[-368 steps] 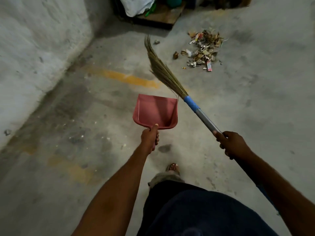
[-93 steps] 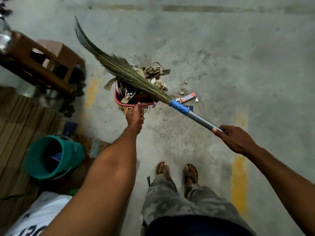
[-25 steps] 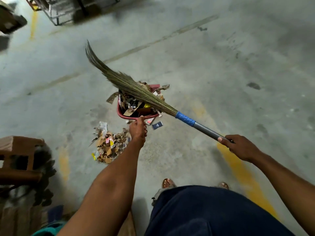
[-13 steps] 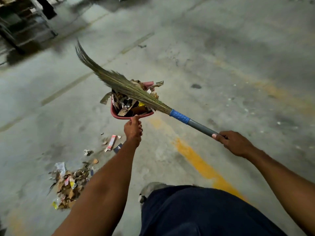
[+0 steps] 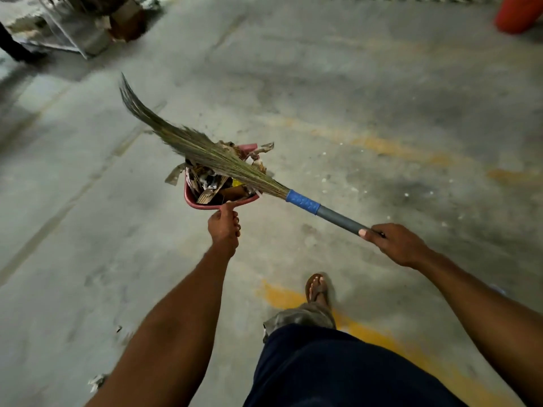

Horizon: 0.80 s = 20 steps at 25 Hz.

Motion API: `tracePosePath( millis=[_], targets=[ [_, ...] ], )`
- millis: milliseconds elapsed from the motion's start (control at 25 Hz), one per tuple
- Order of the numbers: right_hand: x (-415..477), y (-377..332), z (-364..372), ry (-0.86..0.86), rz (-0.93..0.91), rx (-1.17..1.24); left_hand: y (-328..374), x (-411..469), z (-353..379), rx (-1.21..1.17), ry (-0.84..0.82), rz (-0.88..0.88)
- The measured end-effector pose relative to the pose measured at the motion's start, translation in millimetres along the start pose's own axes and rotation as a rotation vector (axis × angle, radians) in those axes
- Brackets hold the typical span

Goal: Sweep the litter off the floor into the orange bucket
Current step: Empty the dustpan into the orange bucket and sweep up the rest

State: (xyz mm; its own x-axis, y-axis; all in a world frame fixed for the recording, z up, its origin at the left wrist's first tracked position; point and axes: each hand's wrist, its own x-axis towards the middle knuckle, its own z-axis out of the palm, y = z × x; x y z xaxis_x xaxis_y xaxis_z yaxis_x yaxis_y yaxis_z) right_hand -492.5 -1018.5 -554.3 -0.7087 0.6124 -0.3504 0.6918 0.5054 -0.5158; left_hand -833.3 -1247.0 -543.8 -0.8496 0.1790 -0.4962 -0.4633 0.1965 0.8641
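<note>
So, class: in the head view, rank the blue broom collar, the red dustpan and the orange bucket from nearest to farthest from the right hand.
1. Blue broom collar: just up the handle from the right hand.
2. Red dustpan: further left, held by the left hand.
3. Orange bucket: far top-right corner.

Illumination: dim and diffuse. Brightest zone: the concrete floor [image 5: 338, 69] at the far left, with pale glare. Shadows are soft. Motion blur smears the far corners and the floor; wide-angle distortion bends the edges. Centre is reasonably sharp.
</note>
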Motion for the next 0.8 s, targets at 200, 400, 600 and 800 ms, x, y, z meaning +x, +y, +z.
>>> tracePosePath(
  millis=[200,400,600,800],
  targets=[
    [70.0,38.7,-57.7,0.083,0.088,0.085,51.1,62.2,125.4,0.058,-0.139,0.041],
    [131.1,74.0,-121.9,0.154,0.184,0.128,106.7,112.1,253.2,0.123,-0.268,0.073],
    [203.7,123.0,-188.7,0.222,0.277,0.159,147.1,154.2,399.2,0.134,-0.362,0.092],
    [287.1,191.4,-273.7,0.226,0.303,0.133,179.6,185.5,552.3,0.141,-0.431,0.093]
  ],
)
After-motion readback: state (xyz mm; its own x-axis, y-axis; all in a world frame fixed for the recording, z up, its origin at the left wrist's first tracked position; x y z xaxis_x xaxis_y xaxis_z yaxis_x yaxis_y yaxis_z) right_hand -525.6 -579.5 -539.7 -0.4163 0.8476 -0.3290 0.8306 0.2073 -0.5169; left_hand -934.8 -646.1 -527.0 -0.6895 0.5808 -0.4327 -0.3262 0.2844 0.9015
